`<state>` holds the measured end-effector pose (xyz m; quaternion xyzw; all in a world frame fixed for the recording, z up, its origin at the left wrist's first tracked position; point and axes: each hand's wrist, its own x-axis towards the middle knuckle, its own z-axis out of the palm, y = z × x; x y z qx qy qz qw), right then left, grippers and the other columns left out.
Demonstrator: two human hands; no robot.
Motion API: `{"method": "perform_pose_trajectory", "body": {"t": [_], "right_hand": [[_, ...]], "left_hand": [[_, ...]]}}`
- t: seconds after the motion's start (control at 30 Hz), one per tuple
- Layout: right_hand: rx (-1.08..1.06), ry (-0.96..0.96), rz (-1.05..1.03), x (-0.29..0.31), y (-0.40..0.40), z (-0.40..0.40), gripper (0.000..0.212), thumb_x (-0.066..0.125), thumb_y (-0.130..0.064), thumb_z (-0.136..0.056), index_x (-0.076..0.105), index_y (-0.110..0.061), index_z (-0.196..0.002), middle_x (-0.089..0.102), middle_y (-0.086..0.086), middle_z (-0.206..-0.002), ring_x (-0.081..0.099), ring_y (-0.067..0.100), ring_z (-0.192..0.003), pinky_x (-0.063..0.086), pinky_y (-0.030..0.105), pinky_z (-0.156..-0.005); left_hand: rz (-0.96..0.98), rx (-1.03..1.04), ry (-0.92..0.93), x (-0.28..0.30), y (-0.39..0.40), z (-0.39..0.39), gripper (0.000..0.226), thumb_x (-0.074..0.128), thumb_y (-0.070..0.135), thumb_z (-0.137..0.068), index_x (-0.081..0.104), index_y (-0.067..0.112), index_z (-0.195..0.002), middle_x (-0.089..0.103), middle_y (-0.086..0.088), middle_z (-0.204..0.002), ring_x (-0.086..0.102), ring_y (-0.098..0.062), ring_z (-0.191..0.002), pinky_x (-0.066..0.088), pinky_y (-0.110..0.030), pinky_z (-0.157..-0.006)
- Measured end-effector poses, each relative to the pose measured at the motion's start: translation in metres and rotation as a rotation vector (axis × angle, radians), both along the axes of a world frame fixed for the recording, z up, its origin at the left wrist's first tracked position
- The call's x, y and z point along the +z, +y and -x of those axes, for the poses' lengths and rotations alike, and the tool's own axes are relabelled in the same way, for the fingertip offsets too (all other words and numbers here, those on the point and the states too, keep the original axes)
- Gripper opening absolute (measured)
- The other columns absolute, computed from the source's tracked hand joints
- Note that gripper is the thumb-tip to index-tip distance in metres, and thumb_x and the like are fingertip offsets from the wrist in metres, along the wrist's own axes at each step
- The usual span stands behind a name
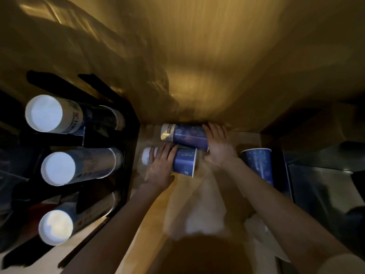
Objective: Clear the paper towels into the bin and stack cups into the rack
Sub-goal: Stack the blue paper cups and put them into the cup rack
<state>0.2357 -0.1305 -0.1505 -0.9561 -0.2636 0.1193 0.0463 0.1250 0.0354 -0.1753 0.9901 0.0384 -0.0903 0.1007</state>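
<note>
On the counter [150,214] beside the black rack [132,139], the nearer cup [185,162] and farther cup [185,135], both blue, star-printed and white-based, lay sideways, touching. The left hand [160,167] gripped the nearer cup, fingers curled over it; the right hand [219,147] pressed spread, nearly straight fingers against the farther cup's mouth end.

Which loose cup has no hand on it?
The rightmost blue cup; the left hand holds the near cup, the right hand touches the far cup.

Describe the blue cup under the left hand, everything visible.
The blue paper cup with pale print lies on its side on the wooden counter, white base toward the black rack, open mouth pointing right. The left hand grips its middle, fingers over the top. A similar blue cup lies just behind it.
</note>
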Motion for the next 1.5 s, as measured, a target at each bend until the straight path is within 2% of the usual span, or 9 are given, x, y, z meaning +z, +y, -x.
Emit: {"method": "perform_pose_trajectory", "body": {"t": [0.17, 0.3, 0.47, 0.73, 0.87, 0.97, 1.27, 1.4, 1.5], "right_hand": [[-0.028, -0.019, -0.088, -0.004, -0.006, 0.000, 0.087, 0.071, -0.026, -0.069, 0.026, -0.008, -0.141, 0.036, 0.017, -0.142, 0.028, 0.033, -0.134, 0.015, 0.045, -0.118], [-0.071, 0.076, -0.109, 0.008, -0.014, 0.000, 0.096, 0.075, -0.033, -0.063, 0.024, -0.011, -0.142, 0.038, 0.017, -0.139, 0.031, 0.036, -0.128, 0.028, 0.045, -0.111], [-0.197, 0.243, -0.215, 0.034, -0.024, 0.003, 0.105, 0.076, -0.032, -0.067, 0.009, -0.015, -0.146, 0.027, 0.018, -0.146, 0.030, 0.040, -0.133, 0.029, 0.052, -0.110], [-0.330, 0.255, -0.458, 0.077, -0.042, 0.012, 0.108, 0.081, -0.032, -0.062, 0.015, -0.010, -0.144, 0.028, 0.015, -0.148, 0.030, 0.031, -0.135, 0.033, 0.040, -0.106], [-0.380, 0.183, -0.560, 0.098, -0.043, 0.019, 0.105, 0.083, -0.041, -0.056, 0.027, -0.013, -0.140, 0.043, 0.012, -0.139, 0.040, 0.029, -0.127, 0.042, 0.045, -0.102], [-0.395, 0.129, -0.641, 0.120, -0.043, 0.028, 0.101, 0.081, -0.045, -0.057, 0.030, -0.016, -0.139, 0.045, 0.010, -0.136, 0.043, 0.027, -0.124, 0.045, 0.046, -0.099], [-0.272, -0.028, -0.950, 0.195, -0.031, 0.066, 0.097, 0.083, -0.046, -0.052, 0.039, -0.023, -0.136, 0.054, 0.000, -0.131, 0.051, 0.015, -0.119, 0.046, 0.040, -0.101], [-0.155, 0.085, -0.912, 0.202, -0.022, 0.088, 0.099, 0.080, -0.053, -0.048, 0.039, -0.027, -0.135, 0.053, -0.003, -0.132, 0.049, 0.014, -0.120, 0.045, 0.040, -0.101], [-0.058, 0.147, -0.700, 0.189, -0.012, 0.097, 0.093, 0.084, -0.044, -0.056, 0.039, -0.027, -0.135, 0.046, -0.008, -0.128, 0.039, 0.008, -0.119, 0.035, 0.027, -0.097]], "left_hand": [[0.018, 0.013, -0.071, -0.003, 0.002, -0.004, 0.075, 0.065, 0.022, -0.075, 0.029, 0.019, -0.140, 0.039, -0.008, -0.146, 0.031, -0.026, -0.137, 0.013, -0.047, -0.117], [0.010, -0.019, 0.132, 0.013, 0.008, -0.020, 0.081, 0.071, 0.022, -0.068, 0.030, 0.020, -0.138, 0.043, -0.008, -0.139, 0.038, -0.028, -0.129, 0.024, -0.046, -0.113], [0.345, -0.060, 0.277, 0.036, 0.009, -0.019, 0.091, 0.085, 0.022, -0.052, 0.039, 0.019, -0.131, 0.048, -0.009, -0.132, 0.047, -0.027, -0.120, 0.041, -0.038, -0.101], [0.713, -0.014, 0.014, 0.040, -0.009, 0.023, 0.102, 0.081, 0.046, -0.038, 0.047, 0.018, -0.129, 0.051, 0.002, -0.121, 0.046, -0.013, -0.112, 0.037, -0.022, -0.099], [0.933, 0.233, -0.087, 0.031, -0.019, 0.039, 0.087, 0.089, 0.009, -0.046, 0.050, 0.006, -0.123, 0.056, 0.003, -0.108, 0.053, 0.001, -0.096, 0.044, -0.001, -0.078], [0.931, 0.340, -0.116, 0.016, -0.025, 0.047, 0.090, 0.083, 0.037, -0.039, 0.055, 0.008, -0.119, 0.064, -0.002, -0.106, 0.058, -0.011, -0.099, 0.046, -0.006, -0.075], [0.890, 0.428, -0.140, 0.006, -0.034, 0.042, 0.092, 0.088, 0.016, -0.053, 0.041, 0.011, -0.133, 0.057, 0.000, -0.116, 0.052, -0.016, -0.109, 0.045, -0.030, -0.087], [0.891, 0.392, -0.132, 0.004, -0.032, 0.041, 0.089, 0.088, 0.016, -0.053, 0.044, 0.008, -0.130, 0.058, 0.003, -0.109, 0.054, -0.015, -0.104, 0.042, -0.008, -0.074], [0.912, 0.393, -0.121, -0.001, -0.028, 0.039, 0.089, 0.089, 0.018, -0.050, 0.048, 0.007, -0.128, 0.060, 0.003, -0.107, 0.058, -0.017, -0.103, 0.041, 0.000, -0.069]]}}
